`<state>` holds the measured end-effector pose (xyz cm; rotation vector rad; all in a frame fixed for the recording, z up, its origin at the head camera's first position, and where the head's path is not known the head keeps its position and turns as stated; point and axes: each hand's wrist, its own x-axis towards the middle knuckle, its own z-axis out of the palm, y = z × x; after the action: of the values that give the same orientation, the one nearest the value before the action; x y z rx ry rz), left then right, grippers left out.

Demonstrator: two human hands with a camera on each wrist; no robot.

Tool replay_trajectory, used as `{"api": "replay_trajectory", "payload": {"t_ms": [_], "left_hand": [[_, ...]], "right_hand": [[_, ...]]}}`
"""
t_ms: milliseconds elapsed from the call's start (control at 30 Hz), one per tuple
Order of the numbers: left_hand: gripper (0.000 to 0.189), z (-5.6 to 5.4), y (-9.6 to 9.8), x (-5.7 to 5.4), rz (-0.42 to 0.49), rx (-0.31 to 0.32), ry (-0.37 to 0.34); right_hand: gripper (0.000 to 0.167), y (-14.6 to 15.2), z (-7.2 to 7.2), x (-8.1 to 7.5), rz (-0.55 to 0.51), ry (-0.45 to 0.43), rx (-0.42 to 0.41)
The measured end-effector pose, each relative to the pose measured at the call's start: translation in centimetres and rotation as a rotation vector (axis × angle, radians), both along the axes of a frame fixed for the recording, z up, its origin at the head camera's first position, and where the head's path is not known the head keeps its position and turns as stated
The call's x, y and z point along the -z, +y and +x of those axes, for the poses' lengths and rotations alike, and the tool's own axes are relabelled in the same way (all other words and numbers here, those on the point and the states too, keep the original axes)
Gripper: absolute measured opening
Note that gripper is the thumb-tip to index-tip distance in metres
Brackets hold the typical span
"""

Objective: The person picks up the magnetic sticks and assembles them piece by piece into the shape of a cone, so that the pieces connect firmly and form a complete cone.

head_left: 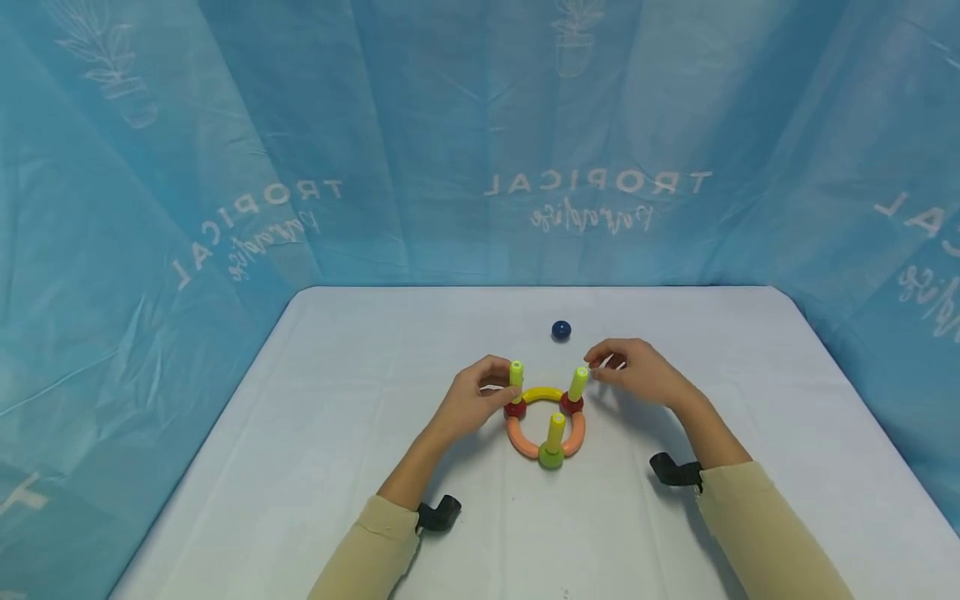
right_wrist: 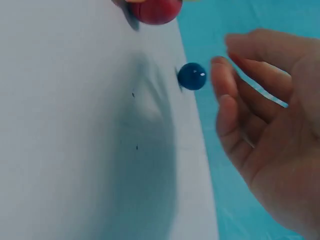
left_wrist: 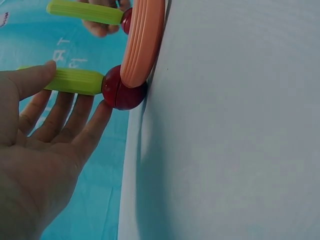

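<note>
Three curved bars, one yellow [head_left: 542, 392] and two salmon [head_left: 520, 439], form a ring on the table, joined by two red balls [head_left: 515, 409] and a green ball [head_left: 551, 457]. From each ball a yellow-green rod rises. My left hand [head_left: 468, 402] pinches the left rod [left_wrist: 80, 81], thumb on one side and fingers on the other, a fingertip right at its red ball [left_wrist: 120, 90]. Beside the top of the right rod [head_left: 577, 383], my right hand [head_left: 641, 373] hovers with loosely bent fingers and holds nothing. The front rod [head_left: 555, 433] stands apart from both hands.
A dark blue ball [head_left: 561, 331] lies on the white table [head_left: 360, 375] behind the ring. Blue printed curtains [head_left: 420, 125] hang around the back and sides. Each wrist carries a black camera mount [head_left: 441, 514].
</note>
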<state>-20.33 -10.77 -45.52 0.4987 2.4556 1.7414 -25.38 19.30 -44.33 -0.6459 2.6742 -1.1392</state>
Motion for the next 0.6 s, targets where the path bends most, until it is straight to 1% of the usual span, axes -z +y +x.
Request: {"api": "replay_trajectory", "payload": {"t_ms": [100, 200, 267, 333, 367, 467, 533, 600], "left_hand": [[0.028, 0.0, 0.2, -0.3, -0.008, 0.006, 0.008], [0.027, 0.6, 0.2, -1.3, -0.023, 0.024, 0.015], [0.027, 1.1, 0.3, -2.2, -0.031, 0.033, 0.017], [0.026, 1.6, 0.3, -2.9, -0.031, 0.032, 0.02], [0.026, 1.6, 0.3, -3.1, -0.03, 0.029, 0.019], [0.026, 1.7, 0.4, -3.3, -0.017, 0.022, 0.029], [0.026, 1.7, 0.3, -3.2, -0.002, 0.025, 0.034], [0.026, 1.7, 0.3, -3.1, 0.01, 0.029, 0.037]], "right_hand": [[0.031, -0.4, -1.5, 0.5, -0.049, 0.011, 0.066], [0.039, -1.2, -2.5, 1.1, -0.084, -0.005, 0.128], [0.044, -1.8, -2.9, 1.1, -0.095, -0.025, 0.166], [0.049, -2.3, -3.6, 1.3, -0.097, -0.034, 0.191], [0.052, -2.5, -3.9, 1.3, -0.097, -0.033, 0.2], [0.06, -3.1, -4.9, 1.5, -0.064, -0.008, 0.163], [0.063, -3.5, -5.5, 1.8, -0.013, 0.022, 0.111], [0.063, -3.9, -5.8, 1.9, 0.045, 0.049, 0.049]]}}
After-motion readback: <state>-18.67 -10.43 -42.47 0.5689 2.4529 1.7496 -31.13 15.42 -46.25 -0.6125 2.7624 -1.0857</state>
